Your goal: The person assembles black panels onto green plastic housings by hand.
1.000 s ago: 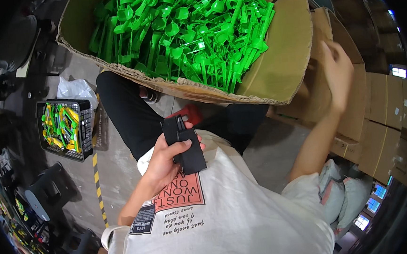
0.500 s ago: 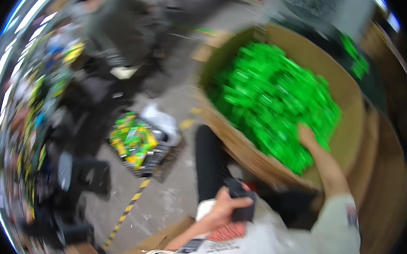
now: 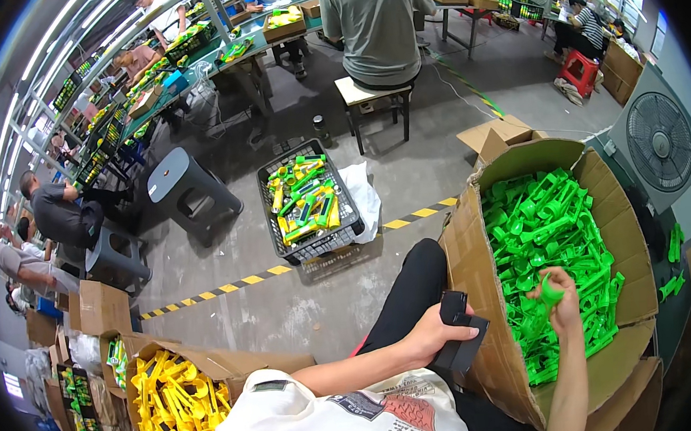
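Green plastic part (image 3: 549,291) sits pinched in the right hand (image 3: 564,304) fingers, above the cardboard box (image 3: 483,350); left hand (image 3: 430,334) fingers grip a black case (image 3: 459,332).

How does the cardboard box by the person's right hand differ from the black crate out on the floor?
The cardboard box is brown, solid-walled and larger; the black crate is open mesh plastic. The cardboard box holds only green plastic parts, while the black crate holds mixed green and yellow pieces. The right hand reaches into the box; nobody touches the crate. Both stand open-topped.
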A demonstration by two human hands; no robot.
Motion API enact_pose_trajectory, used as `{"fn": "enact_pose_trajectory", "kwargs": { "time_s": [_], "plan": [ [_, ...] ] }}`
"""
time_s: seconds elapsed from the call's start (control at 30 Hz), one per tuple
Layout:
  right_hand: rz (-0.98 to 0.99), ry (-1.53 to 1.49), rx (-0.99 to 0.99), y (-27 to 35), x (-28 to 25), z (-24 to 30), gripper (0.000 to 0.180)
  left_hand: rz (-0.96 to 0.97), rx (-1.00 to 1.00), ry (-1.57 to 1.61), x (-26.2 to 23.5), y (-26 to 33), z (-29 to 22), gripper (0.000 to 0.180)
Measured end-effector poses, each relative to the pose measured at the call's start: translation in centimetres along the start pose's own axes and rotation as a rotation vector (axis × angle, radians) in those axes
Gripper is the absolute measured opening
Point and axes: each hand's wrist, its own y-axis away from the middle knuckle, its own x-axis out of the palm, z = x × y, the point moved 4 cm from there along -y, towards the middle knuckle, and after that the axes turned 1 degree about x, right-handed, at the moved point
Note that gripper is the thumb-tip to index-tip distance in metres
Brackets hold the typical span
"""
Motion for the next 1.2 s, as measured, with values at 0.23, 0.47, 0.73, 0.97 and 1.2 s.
{"fn": "enact_pose_trajectory", "kwargs": {
  "time_s": [0.23,0.47,0.73,0.97,1.2],
  "plan": [
    [0.201,0.255,0.035,5.9,9.4,5.3,0.022,-0.131,0.154,0.001,1.9,0.6,-4.0,0.037],
    [0.236,0.242,0.103,8.6,11.1,4.5,0.012,-0.041,0.126,-0.04,2.4,-1.0,-3.1,0.04],
    [0.216,0.382,0.175,10.2,10.5,3.4,0.022,-0.127,0.163,-0.032,2.8,-1.4,-1.1,0.036],
    [-0.162,0.338,-0.026,10.2,7.9,2.2,0.009,-0.171,0.261,-0.092,1.9,-0.8,1.0,0.035],
    [-0.517,0.808,-0.401,11.5,9.3,3.0,0.009,-0.101,0.323,-0.383,1.1,1.5,3.4,0.044]
  ]
}}
